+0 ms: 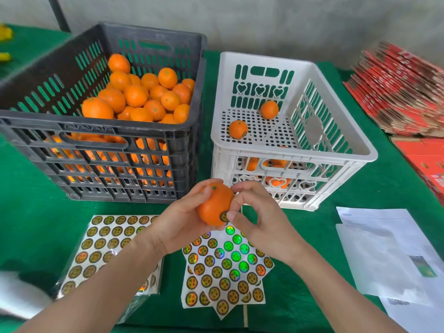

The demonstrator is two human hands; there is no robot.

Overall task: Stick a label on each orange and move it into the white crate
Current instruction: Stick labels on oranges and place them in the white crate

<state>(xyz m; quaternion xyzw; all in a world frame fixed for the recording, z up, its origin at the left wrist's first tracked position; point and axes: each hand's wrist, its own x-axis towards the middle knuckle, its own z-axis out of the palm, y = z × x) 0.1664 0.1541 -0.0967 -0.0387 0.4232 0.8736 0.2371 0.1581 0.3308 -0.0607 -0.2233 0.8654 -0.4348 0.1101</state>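
Left fingers [204, 191] grip the orange [213, 207], right fingers [247, 188] pinch it at the label [224, 216], near the white crate [288, 153]'s front wall

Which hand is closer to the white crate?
Right. The right hand sits just in front of the white crate, at its near-left corner, thumb on the label. The left hand holds the orange farther left, in front of the black crate.

We see a green cloth [28, 212] covering the table, a stack of flattened red cartons [403, 92] at its far right, white printed sheets [389, 255] lying nearer on the right, two yellow items [4, 32] at far left, and a grey wall [264, 20] behind.
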